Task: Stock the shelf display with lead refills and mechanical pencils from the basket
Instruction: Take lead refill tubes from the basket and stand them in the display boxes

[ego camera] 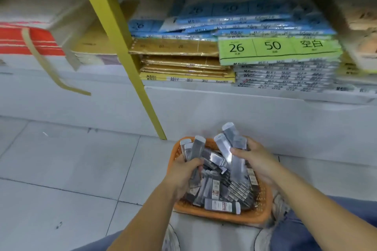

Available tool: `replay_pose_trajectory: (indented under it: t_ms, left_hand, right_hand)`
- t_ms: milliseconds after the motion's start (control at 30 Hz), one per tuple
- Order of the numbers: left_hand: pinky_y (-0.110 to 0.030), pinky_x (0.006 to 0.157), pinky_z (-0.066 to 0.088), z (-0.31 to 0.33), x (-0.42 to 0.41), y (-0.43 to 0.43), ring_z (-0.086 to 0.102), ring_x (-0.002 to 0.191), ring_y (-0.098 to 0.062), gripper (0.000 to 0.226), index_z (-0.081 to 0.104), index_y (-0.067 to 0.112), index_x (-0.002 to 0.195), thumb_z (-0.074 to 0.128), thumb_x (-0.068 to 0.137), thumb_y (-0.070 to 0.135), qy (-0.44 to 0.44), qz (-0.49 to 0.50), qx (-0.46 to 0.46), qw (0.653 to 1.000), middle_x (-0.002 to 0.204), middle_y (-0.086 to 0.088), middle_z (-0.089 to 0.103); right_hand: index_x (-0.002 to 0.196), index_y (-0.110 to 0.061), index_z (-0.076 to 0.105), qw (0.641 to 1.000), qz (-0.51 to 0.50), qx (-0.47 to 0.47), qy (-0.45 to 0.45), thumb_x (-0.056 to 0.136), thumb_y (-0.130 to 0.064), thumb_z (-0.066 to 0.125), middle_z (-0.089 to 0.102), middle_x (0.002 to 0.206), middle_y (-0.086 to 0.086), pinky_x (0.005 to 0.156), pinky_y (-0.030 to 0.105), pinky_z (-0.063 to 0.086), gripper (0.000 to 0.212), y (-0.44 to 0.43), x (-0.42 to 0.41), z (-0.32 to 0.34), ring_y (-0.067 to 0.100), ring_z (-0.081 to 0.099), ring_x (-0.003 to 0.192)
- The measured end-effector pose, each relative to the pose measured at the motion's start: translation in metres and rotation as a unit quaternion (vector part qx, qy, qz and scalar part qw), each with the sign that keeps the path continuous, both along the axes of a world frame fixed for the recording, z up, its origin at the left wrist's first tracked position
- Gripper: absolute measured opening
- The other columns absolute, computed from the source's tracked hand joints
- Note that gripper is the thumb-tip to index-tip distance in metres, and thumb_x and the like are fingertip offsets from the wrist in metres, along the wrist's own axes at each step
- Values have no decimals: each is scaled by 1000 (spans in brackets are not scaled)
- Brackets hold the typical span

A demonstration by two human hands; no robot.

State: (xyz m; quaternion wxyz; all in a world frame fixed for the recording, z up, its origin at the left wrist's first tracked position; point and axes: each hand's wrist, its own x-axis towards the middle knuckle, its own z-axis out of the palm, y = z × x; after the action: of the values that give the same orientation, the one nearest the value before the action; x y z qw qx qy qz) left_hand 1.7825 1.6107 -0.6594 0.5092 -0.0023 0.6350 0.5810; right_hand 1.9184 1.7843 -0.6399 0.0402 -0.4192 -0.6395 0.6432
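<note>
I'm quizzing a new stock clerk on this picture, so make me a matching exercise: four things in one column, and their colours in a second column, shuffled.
Things:
1. basket
2. slanted post
3. top pad with 26 and 50
4. wrapped packs under the blue ones

Colours:
A. gold
B. light green
C. orange
D. yellow

Pairs: 1-C, 2-D, 3-B, 4-A
</note>
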Motion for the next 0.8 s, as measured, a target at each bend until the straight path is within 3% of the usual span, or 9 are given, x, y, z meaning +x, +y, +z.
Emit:
replay_pose_trajectory:
  t_ms: [133,267,333,400,433,500,633,733,800]
  left_hand:
    - [-37,71,58,63,7,12,70,74,-28,27,75,10,99,82,76,23,-5,11,127,992,86,-16,74]
    - [-50,90,57,118,4,18,70,109,-35,51,62,12,130,73,83,25,-2,36,204,978,119,-18,73]
    - [-50,79,61,148,-1,20,73,101,-34,49,63,15,129,71,83,29,1,35,233,972,116,-18,74]
    - [-39,63,60,180,-6,19,75,82,-29,40,64,16,124,68,88,33,29,22,247,968,102,-17,76]
    - [-36,60,58,194,-10,19,74,74,-26,35,64,16,122,65,92,34,51,15,252,966,95,-16,76]
    - [-34,60,57,223,-17,20,72,72,-23,33,68,18,120,65,92,36,87,11,265,960,93,-14,76]
    - [-36,71,60,274,-32,19,75,95,-23,50,72,27,119,74,73,45,133,20,275,952,111,-9,77]
    - [-28,53,57,297,-41,23,77,78,-21,49,73,22,117,75,71,39,127,2,296,947,103,-11,78]
    - [-32,54,58,303,-45,26,76,75,-24,44,76,17,111,78,70,34,114,-8,307,945,101,-15,78]
  right_hand:
    - [110,-40,64,992,9,-18,126,86,-28,71,72,111,-5,98,47,48,28,-25,-23,65,20,66,106]
    - [114,-28,58,976,-5,-30,214,93,-24,60,74,105,-2,73,26,55,21,-48,-44,123,11,71,92]
    - [113,-25,56,976,-6,14,219,96,-26,55,70,106,3,68,23,53,16,-55,-52,151,11,69,92]
    - [110,-25,53,969,18,148,196,98,-28,52,56,116,0,90,32,48,13,-56,-59,178,15,56,110]
    - [110,-25,51,953,44,242,179,98,-30,51,48,116,-5,100,32,38,13,-55,-63,193,13,45,116]
    - [113,-30,49,907,96,372,171,97,-38,50,39,110,-13,97,24,27,18,-49,-69,222,7,33,115]
    - [103,-43,62,901,137,337,235,87,-43,66,55,104,-19,83,16,42,17,-37,-75,284,-7,52,102]
    - [100,-42,68,907,153,251,302,77,-32,79,73,99,-18,68,13,52,27,-28,-78,318,-1,68,91]
    - [111,-43,61,908,139,246,310,68,-39,83,73,99,-16,70,17,55,49,-23,-82,324,1,69,90]
